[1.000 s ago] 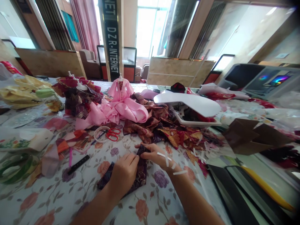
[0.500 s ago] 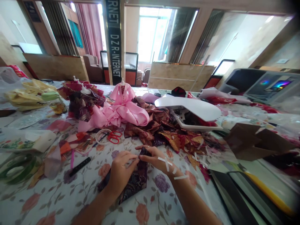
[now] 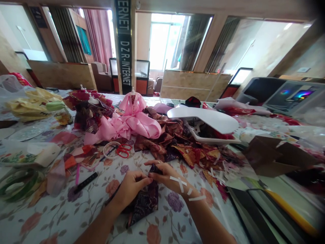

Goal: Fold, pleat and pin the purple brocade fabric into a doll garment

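A dark purple patterned piece of fabric (image 3: pixel 145 200) hangs from my fingers just above or on the flowered tablecloth (image 3: pixel 111 230); its lower tip points toward me. My left hand (image 3: pixel 130 188) is closed at the fabric's upper edge, thumb and fingers pinched together. On the other side, my right hand (image 3: pixel 162 173) grips the top corner between thumb and fingers. The two thumbs nearly meet there. White strips of tape (image 3: pixel 180 184) are stuck across my right wrist and the back of that hand.
Red-handled scissors (image 3: pixel 124 150) lie beyond my left hand, by a white tape roll (image 3: pixel 109 150). Pink cloth (image 3: pixel 137 125) spreads below a small dress form (image 3: pixel 132 101). Brocade scraps (image 3: pixel 195 152) and a white tray (image 3: pixel 215 138) sit right of it. A black strip (image 3: pixel 85 183) lies left.
My left fingers have closed in, with the thumb now pressed at the fabric's edge near my right thumb. The fabric stays in about the same place.
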Tool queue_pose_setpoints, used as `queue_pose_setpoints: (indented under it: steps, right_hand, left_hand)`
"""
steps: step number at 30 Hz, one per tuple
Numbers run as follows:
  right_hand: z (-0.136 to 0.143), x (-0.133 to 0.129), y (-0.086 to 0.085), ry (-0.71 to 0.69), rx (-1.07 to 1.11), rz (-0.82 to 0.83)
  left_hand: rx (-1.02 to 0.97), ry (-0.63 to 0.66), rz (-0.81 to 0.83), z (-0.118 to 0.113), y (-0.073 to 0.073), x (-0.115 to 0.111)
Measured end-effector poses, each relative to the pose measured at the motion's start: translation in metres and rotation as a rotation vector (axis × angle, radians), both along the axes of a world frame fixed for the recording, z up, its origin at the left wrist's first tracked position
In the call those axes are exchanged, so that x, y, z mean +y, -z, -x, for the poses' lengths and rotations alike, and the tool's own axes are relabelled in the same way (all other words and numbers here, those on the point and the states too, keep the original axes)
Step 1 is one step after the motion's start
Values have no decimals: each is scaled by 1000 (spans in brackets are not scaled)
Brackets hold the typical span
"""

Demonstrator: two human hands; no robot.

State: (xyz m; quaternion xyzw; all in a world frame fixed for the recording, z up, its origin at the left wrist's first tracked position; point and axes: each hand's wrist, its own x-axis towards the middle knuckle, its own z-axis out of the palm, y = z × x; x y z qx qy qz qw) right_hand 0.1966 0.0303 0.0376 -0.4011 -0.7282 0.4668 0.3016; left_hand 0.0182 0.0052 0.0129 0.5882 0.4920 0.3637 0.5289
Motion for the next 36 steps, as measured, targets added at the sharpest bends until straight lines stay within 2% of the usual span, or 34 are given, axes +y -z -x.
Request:
queue_pose_setpoints:
  steps: [6,10,13,16,20,24,31,36]
  right_hand:
    - [-2,8,3,-19,-6,38]
    - [-1,8,4,-43,100,72]
    - [2,6,2,23,149,94]
    - [3,4,-1,60,109,77]
    - [1,3,-2,-14,70,95]
    - [1,3,-2,-50,94,33]
    - [1,7,3,63,32,71]
    - [-3,6,-5,88,30,81]
  left_hand:
    - [-138,39,50,-1,6,0]
    - [-199,80,-22,-2,8,-1]
    - [-194,67,-65,-1,7,1]
    - [-177,53,-32,2,6,3]
    - [-170,63,-28,2,4,2]
    - [-178,68,-69,2,2,0]
    - [-154,105,104,9,6,4]
    - [-167,42,74,15,4,8]
